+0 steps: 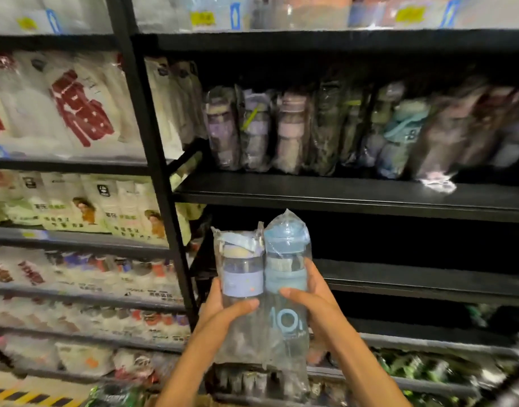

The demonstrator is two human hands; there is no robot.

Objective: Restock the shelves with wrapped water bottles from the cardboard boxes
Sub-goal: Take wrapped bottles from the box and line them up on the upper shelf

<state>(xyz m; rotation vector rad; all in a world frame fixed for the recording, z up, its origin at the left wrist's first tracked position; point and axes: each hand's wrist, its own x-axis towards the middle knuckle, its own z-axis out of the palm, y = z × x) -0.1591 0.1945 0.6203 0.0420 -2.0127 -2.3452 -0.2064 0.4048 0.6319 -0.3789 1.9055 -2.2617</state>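
Observation:
Two plastic-wrapped water bottles stand upright side by side in front of the black shelves. The left bottle [243, 277] has a lilac band and a cream lid; my left hand [226, 308] grips it from the left, thumb across its front. The right bottle [287, 277] is blue with pale lettering; my right hand [309, 298] grips it from the right, thumb on the front. Both are held at the height of a dark shelf board [413, 282]. One shelf above, a row of several wrapped bottles [290, 133] stands in purple, pink, green and blue.
A black upright post [152, 160] divides the racks. Left of it, shelves hold white packaged goods [76, 113] and small bottles [111, 274]. Low shelves at the right carry green wrapped items [413, 365]. Yellow-black floor tape [23, 396] shows at the bottom left.

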